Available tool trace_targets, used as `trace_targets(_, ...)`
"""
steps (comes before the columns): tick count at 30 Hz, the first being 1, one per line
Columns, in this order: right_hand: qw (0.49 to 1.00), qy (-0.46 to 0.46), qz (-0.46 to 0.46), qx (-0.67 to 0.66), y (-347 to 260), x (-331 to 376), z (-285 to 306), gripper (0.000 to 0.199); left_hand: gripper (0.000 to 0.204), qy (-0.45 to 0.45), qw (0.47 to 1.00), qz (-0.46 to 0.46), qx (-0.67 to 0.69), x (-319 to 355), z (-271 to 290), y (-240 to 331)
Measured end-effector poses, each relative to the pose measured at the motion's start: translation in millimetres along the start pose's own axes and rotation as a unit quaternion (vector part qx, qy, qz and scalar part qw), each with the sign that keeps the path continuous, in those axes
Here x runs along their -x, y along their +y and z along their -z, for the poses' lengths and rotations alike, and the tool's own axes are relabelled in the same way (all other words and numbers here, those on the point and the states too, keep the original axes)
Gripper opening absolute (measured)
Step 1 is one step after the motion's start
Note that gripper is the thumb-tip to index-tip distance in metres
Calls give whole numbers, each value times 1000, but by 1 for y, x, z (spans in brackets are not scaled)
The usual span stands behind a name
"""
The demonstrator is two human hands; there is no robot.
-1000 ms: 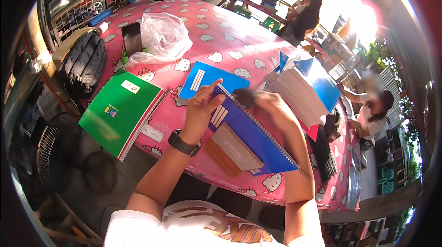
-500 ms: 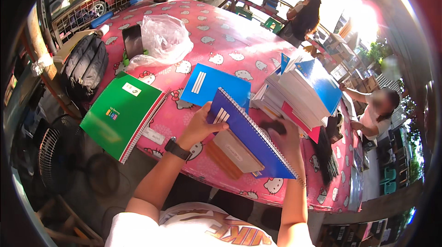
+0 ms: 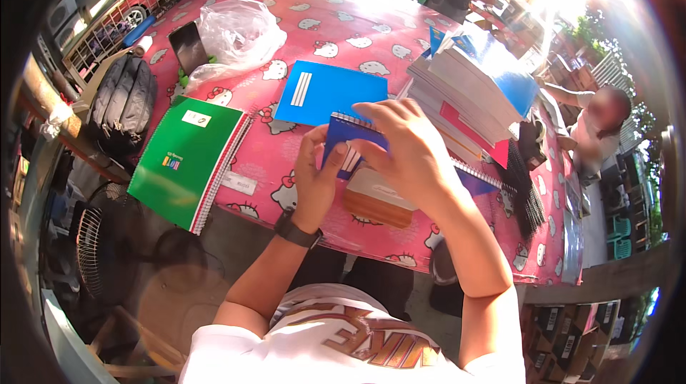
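Head view showed me the pink table (image 3: 300,33) first, and I place everything from it. On its right side stood the stack of books (image 3: 468,87). At its near-left corner the green notebook (image 3: 187,159) overhung the edge. At its middle lay the flat blue book (image 3: 325,91), with the clear bag (image 3: 236,30) beyond that toward the far left.

Over the near edge, both hands were closed on the spiral notebook (image 3: 343,142). My left hand (image 3: 318,176) gripped its lower left side, fingers curled. My right hand (image 3: 407,148) lay across its top, fingers bent over the cover. Neither hand was nearer; the notebook sat between them, raised off the table. Its long axis seemed to run from near left to far right, though the hands hid most of it.

Half a second before, the notebook had been tilted open to view with its blue cover broad. Now the right hand had come over it, and the hands had drawn together.
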State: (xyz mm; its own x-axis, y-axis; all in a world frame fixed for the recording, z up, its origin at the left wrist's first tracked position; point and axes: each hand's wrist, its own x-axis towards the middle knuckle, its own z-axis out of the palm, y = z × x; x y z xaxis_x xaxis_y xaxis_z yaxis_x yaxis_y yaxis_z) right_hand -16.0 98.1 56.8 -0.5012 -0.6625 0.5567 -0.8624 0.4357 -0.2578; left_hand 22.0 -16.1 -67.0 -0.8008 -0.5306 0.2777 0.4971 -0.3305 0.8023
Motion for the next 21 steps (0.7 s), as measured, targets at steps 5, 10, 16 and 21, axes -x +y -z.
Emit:
trace_targets(5,996,-57,-51,-49,4,-18,-14,20,14,-87,992,-47,-76,-22,12,11)
trace_targets(10,995,-101,-27,6,9,-32,-24,27,8,-47,992,-70,-97,-24,16,13)
trace_targets(16,988,-142,-47,29,19,-29,-30,20,7,-57,993,-80,-69,-31,15,6)
trace_targets(21,996,-87,-1,-32,22,-33,-15,25,9,-122,990,-62,-35,-34,16,9)
